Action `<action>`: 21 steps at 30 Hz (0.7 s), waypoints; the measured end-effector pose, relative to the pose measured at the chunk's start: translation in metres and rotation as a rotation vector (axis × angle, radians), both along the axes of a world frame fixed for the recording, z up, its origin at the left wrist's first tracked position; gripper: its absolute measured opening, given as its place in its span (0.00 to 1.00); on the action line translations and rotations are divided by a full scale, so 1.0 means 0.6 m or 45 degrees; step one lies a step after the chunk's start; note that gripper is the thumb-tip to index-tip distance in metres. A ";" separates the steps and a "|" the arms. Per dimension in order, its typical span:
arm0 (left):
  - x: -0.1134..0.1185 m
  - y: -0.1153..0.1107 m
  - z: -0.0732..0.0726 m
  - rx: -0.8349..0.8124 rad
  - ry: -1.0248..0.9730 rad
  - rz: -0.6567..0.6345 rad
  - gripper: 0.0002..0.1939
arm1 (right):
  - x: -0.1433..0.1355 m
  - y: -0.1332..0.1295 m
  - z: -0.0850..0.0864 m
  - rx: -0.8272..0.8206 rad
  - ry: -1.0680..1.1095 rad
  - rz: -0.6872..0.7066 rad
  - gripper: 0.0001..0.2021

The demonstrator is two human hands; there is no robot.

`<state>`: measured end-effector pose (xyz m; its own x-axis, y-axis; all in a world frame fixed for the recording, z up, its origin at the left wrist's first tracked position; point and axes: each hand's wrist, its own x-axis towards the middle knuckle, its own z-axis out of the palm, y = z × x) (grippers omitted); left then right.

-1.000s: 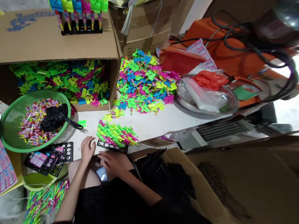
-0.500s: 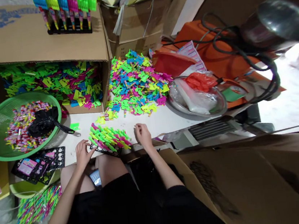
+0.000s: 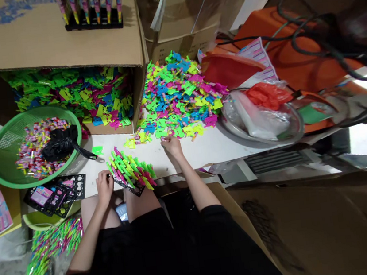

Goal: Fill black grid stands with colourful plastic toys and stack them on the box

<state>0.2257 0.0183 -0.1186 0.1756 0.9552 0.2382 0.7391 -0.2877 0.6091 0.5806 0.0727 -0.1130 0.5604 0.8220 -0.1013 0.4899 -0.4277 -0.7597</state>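
A black perforated rack (image 3: 138, 190) at the table's front edge bears rows of green, yellow and pink plastic pieces (image 3: 128, 167). My left hand (image 3: 105, 186) is closed on the rack's left corner. To the right of the rack, my right hand (image 3: 171, 147) reaches the near edge of a large loose pile of coloured pieces (image 3: 178, 98). Its fingers are pinched together at a small piece, and what they hold is too small to make out. One green piece (image 3: 97, 150) lies by itself behind my left hand.
A green basket (image 3: 3, 170) of small wrapped tubes stands at the left, with black racks (image 3: 81, 185) before it. An open carton (image 3: 68, 49) of coloured pieces is behind. A metal bowl (image 3: 298, 130) with plastic bags stands at the right, near an orange machine (image 3: 297, 61).
My right hand has moved forward to the loose pile. The rack has turned and tilted, and my left hand has closed more at its corner. The camera view has shifted.
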 end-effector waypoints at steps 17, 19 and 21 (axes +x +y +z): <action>0.090 -0.144 0.107 0.140 0.018 -0.147 0.16 | -0.189 -0.325 0.033 0.648 -0.009 0.046 0.11; 0.109 -0.137 0.122 0.093 0.096 -0.233 0.15 | -0.225 -0.324 0.018 0.643 0.140 0.203 0.11; 0.119 -0.130 0.129 0.060 0.140 -0.296 0.14 | -0.250 -0.312 0.003 0.618 0.276 0.245 0.12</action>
<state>0.2971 -0.0595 -0.0410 0.4163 0.8745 0.2489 0.7107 -0.4837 0.5108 0.4304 -0.1143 -0.1113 0.4042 0.8885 0.2174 0.3354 0.0772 -0.9389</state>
